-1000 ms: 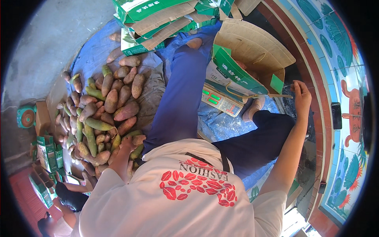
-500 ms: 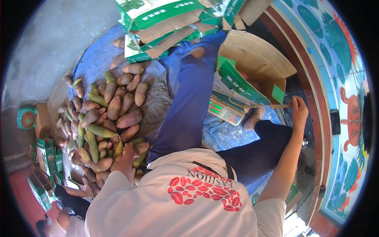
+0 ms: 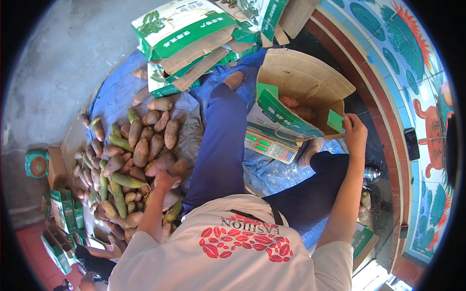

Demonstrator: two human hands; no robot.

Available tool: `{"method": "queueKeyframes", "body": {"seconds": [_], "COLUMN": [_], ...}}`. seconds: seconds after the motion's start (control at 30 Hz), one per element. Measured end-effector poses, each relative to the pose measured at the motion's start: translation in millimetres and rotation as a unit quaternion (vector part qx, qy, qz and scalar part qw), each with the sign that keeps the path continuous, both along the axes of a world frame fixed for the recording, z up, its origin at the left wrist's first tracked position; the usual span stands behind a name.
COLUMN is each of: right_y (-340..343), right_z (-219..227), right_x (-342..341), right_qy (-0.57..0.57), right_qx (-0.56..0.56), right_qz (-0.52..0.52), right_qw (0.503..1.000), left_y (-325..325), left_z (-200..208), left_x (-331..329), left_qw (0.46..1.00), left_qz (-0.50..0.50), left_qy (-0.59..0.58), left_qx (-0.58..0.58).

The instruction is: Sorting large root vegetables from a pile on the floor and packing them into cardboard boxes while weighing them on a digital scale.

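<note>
My left hand (image 3: 166, 181) is closed at the near right side of a large heap, its fingers around a sweet potato (image 3: 159, 165). A second brownish sweet potato (image 3: 181, 168) beside the fingers is smeared by motion. Reddish-brown sweet potatoes (image 3: 141, 152) and long green radishes (image 3: 117, 198) make up the heap. Over to the right, my right hand (image 3: 357, 130) pinches the near right edge of an open green and white cardboard box (image 3: 301, 72). A few reddish roots (image 3: 304, 113) lie inside it. The box rests on a scale (image 3: 272, 145) with a lit green display.
Stacked green and white cartons (image 3: 187, 29) stand at the far side. My legs straddle a blue tarp (image 3: 264, 172). A tiled, painted wall (image 3: 412, 58) runs along the right. At lower left are more cartons (image 3: 63, 213) and another person's arm (image 3: 103, 252).
My left hand has lifted slightly up and right, along with a sweet potato. My right hand stays at the box edge. The whole view has shifted a little.
</note>
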State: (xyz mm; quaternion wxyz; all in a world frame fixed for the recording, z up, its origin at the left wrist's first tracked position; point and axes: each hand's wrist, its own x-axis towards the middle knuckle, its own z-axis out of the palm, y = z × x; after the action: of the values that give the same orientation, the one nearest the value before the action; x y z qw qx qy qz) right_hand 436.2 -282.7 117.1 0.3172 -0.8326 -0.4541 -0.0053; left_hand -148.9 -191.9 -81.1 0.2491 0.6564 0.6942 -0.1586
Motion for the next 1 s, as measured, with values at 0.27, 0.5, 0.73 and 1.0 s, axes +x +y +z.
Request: {"method": "queueKeyframes", "body": {"seconds": [0.27, 0.5, 0.73, 1.0], "right_y": [-1.1, -1.9, -8.4, -12.4], "right_z": [15.4, 19.6, 17.0, 18.7], "right_x": [-20.6, -28.2, -27.6, -23.5], "right_qy": [-0.007, -0.011, 0.013, 0.014], "right_qx": [-0.024, -0.114, -0.086, -0.079], "right_qz": [0.017, 0.045, 0.058, 0.050], "right_qw": [1.000, 0.992, 0.995, 0.996], "left_y": [94.5, 101.0, 99.7, 86.4], "left_z": [144.2, 231.8, 203.6, 172.3], "left_x": [119.5, 268.5, 396.8, 428.8], "left_qw": [0.916, 0.834, 0.778, 0.776], "left_qz": [-0.002, -0.246, -0.418, -0.418], "left_qy": [-0.290, -0.415, -0.401, -0.422], "left_qx": [0.277, 0.267, 0.242, 0.212]}}
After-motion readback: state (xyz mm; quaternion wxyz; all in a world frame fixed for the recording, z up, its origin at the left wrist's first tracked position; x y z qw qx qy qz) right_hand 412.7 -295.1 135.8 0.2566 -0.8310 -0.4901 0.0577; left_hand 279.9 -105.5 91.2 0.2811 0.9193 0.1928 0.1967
